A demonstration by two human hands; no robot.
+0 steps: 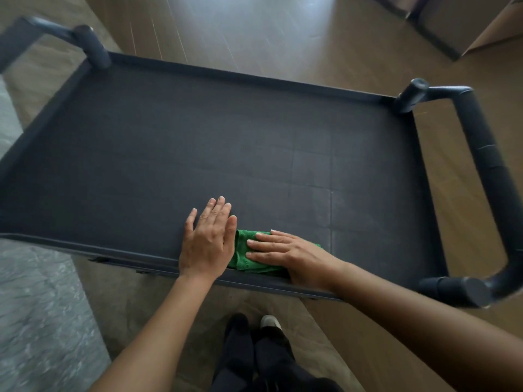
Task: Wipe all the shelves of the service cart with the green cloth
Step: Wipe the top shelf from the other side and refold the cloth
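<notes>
The service cart's dark top shelf (198, 142) fills most of the head view, with a raised rim all round. The green cloth (240, 254) lies bunched at the shelf's near edge, right of centre. My right hand (288, 254) presses flat on the cloth with straight fingers pointing left. My left hand (208, 239) lies flat on the bare shelf just left of the cloth, fingers straight and pointing away from me, its edge touching the cloth. The shelves below are hidden under the top one.
A tubular push handle (486, 165) loops off the cart's right end, and another handle (42, 32) stands at the far left. Wood floor surrounds the cart. A grey rug (34, 306) lies at the left. A cardboard box (481, 21) sits at the far right. My feet (254, 326) stand below.
</notes>
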